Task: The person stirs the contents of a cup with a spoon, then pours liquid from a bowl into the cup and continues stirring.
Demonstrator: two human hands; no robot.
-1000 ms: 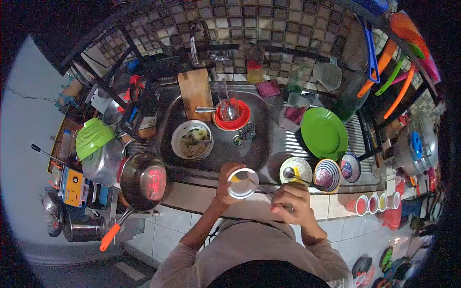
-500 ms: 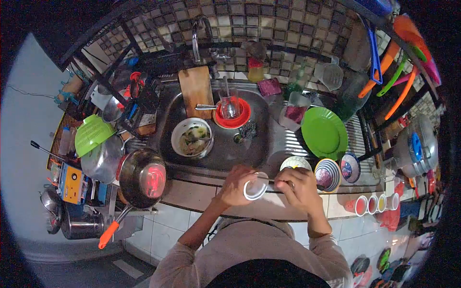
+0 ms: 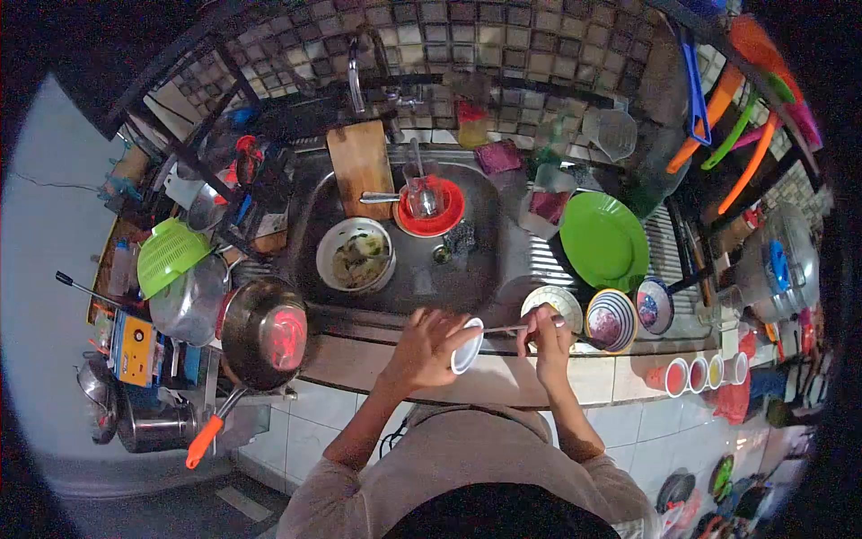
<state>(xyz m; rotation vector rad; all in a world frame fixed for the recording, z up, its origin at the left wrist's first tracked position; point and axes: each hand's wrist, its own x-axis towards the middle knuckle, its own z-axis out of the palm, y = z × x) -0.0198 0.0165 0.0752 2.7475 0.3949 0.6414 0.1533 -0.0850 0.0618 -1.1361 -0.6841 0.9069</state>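
Note:
My left hand (image 3: 426, 349) is closed around a small white plastic cup (image 3: 465, 349), tilted with its mouth turned to the right. In my right hand (image 3: 549, 340) is a thin metal utensil (image 3: 503, 329), held roughly level. Its far end meets the cup's rim; the tip's shape is hidden. Just behind my right hand sits a pale bowl (image 3: 550, 298), partly covered by the fingers. Beside it stand a striped bowl (image 3: 613, 322) and a blue-rimmed bowl (image 3: 655, 305) with coloured contents.
The sink (image 3: 431, 292) holds a white bowl of food (image 3: 356, 255), a red bowl (image 3: 430, 225) and a cutting board (image 3: 359, 168). A green plate (image 3: 605, 241) lies on the drainer. Several filled cups (image 3: 676, 377) line the right counter edge; a frying pan (image 3: 253, 334) stands left.
The cup has turned to tilt further right and shifted slightly left. My right hand has opened out of its tight curl, and the utensil now shows, reaching to the cup.

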